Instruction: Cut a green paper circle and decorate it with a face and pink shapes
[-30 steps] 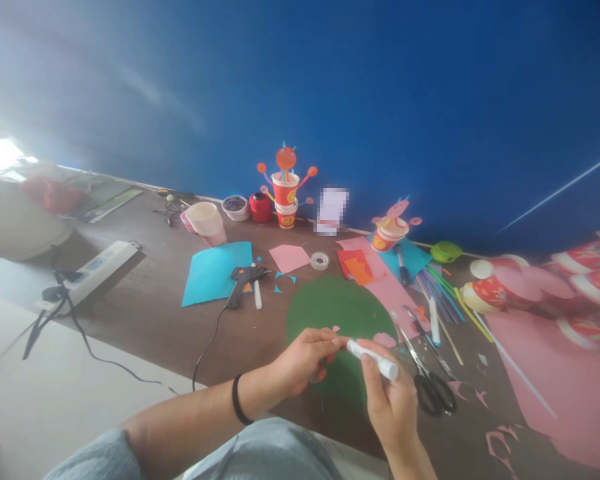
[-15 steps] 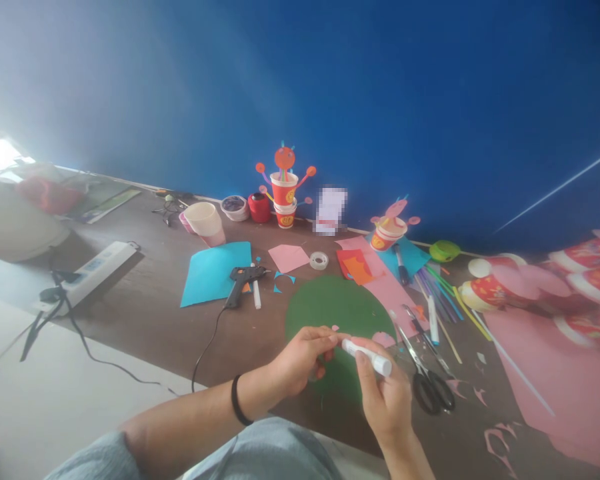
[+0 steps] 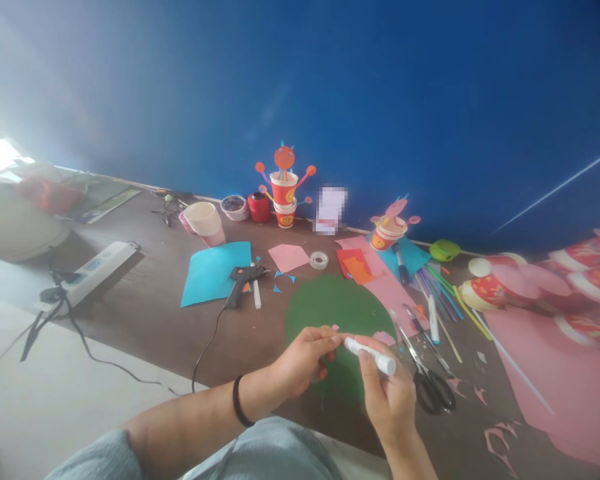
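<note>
Over a round green mat (image 3: 310, 300), my two hands meet at the fingertips. In my right hand (image 3: 393, 393) is a white marker pen (image 3: 373, 357), slanting with its narrow end toward my left fingers. My left hand (image 3: 303, 360) is closed in a pinch at that narrow end. What it pinches is hidden behind the fingers. Small pink paper pieces (image 3: 384, 338) lie on the mat beyond my hands. Just right of my right hand, black-handled scissors (image 3: 433, 393) lie on the dark table.
A hot glue gun (image 3: 243, 283) rests partly on blue paper (image 3: 210, 270), its cord trailing forward. Behind are a stacked paper-cup figure (image 3: 284, 193), a tape roll (image 3: 319, 260) and another cup figure (image 3: 387, 233). Pink sheets (image 3: 545, 373) and cups lie right; a power strip (image 3: 93, 270) is left.
My right hand and the marker pen have shifted slightly to the right. My left hand has barely moved, and the things on the table are unchanged.
</note>
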Motion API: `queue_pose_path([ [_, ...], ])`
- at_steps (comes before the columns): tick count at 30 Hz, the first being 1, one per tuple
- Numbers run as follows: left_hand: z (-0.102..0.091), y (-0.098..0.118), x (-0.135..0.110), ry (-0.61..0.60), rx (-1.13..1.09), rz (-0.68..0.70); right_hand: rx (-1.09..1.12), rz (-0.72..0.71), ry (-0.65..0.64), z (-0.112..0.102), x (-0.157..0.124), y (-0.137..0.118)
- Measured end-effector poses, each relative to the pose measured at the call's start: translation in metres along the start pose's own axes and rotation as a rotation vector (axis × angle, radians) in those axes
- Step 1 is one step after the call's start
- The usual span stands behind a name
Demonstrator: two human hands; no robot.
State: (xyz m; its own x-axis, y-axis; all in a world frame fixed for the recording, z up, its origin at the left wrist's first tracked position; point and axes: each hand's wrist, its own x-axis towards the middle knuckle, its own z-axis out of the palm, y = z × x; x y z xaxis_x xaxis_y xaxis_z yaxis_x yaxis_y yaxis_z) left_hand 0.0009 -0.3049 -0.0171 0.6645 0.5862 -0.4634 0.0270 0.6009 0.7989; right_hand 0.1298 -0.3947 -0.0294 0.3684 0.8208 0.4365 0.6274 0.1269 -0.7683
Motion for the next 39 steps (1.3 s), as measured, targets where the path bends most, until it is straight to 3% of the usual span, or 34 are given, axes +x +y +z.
queue_pose_path([
  [4,0.002,0.0,-0.001,0.011,-0.001,0.005,-0.06,-0.02,0.067,0.0,0.003,0.003],
  [10,0.0,-0.004,0.002,0.024,-0.074,-0.039,-0.031,-0.06,0.0,0.001,0.002,0.001],
  [14,0.001,-0.007,0.002,0.038,-0.098,-0.052,-0.062,-0.065,0.037,0.003,0.004,0.002],
  [19,-0.002,-0.007,0.001,0.043,-0.123,-0.04,-0.106,0.067,0.091,0.0,0.004,0.013],
  [24,-0.005,0.005,0.009,0.148,-0.47,-0.091,0.055,0.224,0.252,0.001,-0.011,0.014],
  [27,-0.005,0.013,0.017,0.173,-0.709,-0.116,0.239,0.306,0.187,0.007,-0.024,0.004],
  [30,-0.003,0.019,0.021,0.185,-0.904,-0.148,0.306,0.238,0.075,0.013,-0.033,-0.006],
  [39,0.003,0.023,0.02,0.154,-1.012,-0.157,0.101,0.086,0.006,0.026,-0.035,-0.01],
])
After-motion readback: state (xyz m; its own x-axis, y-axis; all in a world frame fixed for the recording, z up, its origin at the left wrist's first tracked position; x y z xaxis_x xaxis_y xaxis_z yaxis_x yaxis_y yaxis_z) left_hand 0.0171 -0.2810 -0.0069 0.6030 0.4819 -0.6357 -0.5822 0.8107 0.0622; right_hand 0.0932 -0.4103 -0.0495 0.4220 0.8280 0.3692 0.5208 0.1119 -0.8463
